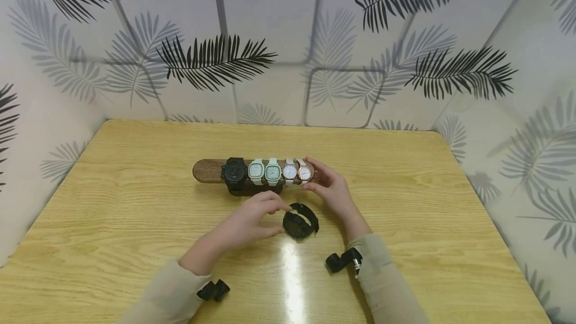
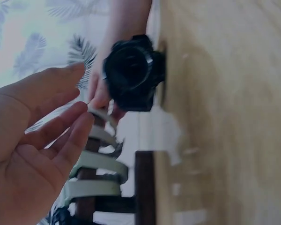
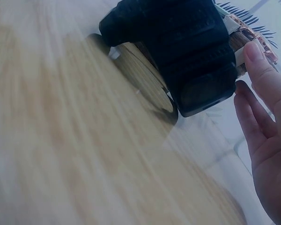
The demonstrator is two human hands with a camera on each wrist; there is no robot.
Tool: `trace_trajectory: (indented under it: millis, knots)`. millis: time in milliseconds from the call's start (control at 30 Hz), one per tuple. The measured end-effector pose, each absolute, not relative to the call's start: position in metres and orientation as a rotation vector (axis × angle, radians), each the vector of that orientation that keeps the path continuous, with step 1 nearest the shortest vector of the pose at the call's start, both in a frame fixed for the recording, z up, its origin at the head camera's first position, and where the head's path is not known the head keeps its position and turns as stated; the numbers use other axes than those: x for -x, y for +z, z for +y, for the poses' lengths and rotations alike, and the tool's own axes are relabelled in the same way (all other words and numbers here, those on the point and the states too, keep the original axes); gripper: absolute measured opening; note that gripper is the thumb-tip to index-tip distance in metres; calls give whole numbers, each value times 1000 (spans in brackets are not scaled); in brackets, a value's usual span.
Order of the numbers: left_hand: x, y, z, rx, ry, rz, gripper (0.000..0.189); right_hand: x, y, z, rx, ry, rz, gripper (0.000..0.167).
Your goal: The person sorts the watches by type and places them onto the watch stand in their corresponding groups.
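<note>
A black wristwatch (image 1: pixel 295 226) lies on the table, its strap curved into a loop. My left hand (image 1: pixel 252 219) is beside it, fingers relaxed and spread; in the left wrist view a gap shows between the fingertips and the watch (image 2: pixel 129 70). A wooden watch stand (image 1: pixel 208 171) carries several watches in a row. At its right end my right hand (image 1: pixel 334 191) holds the outermost white-strapped watch (image 1: pixel 304 173), index finger at the top and thumb at the bottom. The right wrist view has the thumb on the white strap (image 3: pixel 239 56).
Along the stand sit another black watch (image 1: pixel 235 171), two mint-green watches (image 1: pixel 272 172) and a second white-strapped watch (image 1: pixel 289 171). The wooden table (image 1: pixel 112 204) reaches back to a wall (image 1: pixel 279 89) covered with leaf-patterned cloth. Black wrist cameras (image 1: pixel 213 290) are on both sleeves.
</note>
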State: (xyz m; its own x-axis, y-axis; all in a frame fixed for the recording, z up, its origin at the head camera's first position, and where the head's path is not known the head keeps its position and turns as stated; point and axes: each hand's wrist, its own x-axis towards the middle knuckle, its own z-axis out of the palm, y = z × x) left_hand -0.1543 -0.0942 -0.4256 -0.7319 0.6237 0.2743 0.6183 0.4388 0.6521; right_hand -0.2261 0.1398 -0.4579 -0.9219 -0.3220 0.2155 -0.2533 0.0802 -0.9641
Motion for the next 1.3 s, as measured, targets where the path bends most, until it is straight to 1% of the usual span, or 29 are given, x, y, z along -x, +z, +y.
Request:
trace_trajectory:
  millis: [200,400,567,833,1100,1300]
  knots:
    - [158,-435,-80,-1189,1069,2695,37,226,-458,140,617,-1993,2284,61]
    - [162,-433,-68,-1233,883,2739,35,227,-459,141,631,-1996,2284,61]
    - [165,-432,-62,-1296,786,2740,29,230,-465,142,616,-2021,2251,62]
    - [166,-433,-59,-1306,791,2748,18,227,-460,141,615,-2018,2254,62]
    - [157,-433,-60,-1204,938,2707,20,227,-460,140,631,-2017,2255,62]
    - [149,-422,-63,-959,1298,2572,19,227,-460,140,632,-2006,2263,61]
